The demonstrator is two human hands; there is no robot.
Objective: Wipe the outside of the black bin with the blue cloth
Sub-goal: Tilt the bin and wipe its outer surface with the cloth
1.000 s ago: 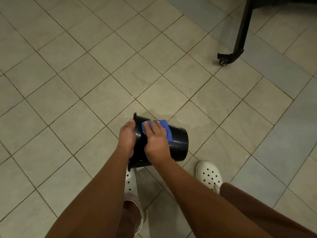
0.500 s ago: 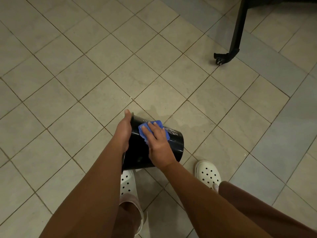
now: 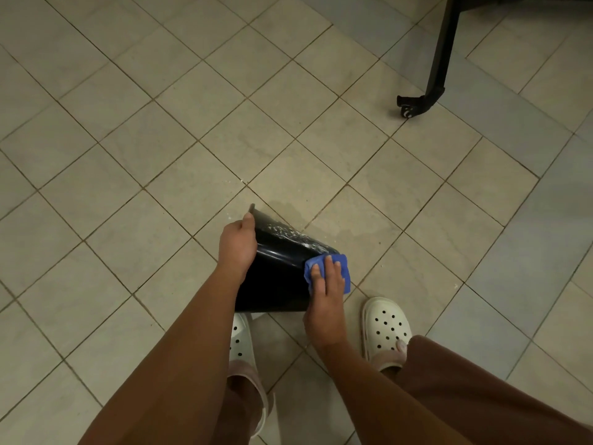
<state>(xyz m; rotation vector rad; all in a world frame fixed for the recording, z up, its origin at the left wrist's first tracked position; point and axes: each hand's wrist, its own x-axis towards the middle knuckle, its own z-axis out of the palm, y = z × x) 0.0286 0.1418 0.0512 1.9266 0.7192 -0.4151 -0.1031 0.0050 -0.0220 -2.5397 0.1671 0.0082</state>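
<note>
Black plastic catches the light where the black bin is held on its side just above the tiled floor, its mouth to the left and its base to the right, in front of two white clogs. The left hand grips the rim at the mouth, wrist bent and the back of the hand facing up. Its thumb lies along the far edge of the rim, and the other fingers are hidden behind the hand, so I cannot tell how they lie. The right hand reaches forward and rests flat on the blue cloth. Its fingers are straight and slightly apart, pressing the cloth against the bin's outer wall at the base end.

Half a second ago the cloth sat on the upper wall near the middle of the bin. Now it has travelled right to the base end, and the right hand has gone with it. White wet streaks show on the far side of the wall where the cloth was. The left hand keeps its hold on the rim. A damp patch darkens the floor just beyond the bin, and a black leg with a caster stands far right.
</note>
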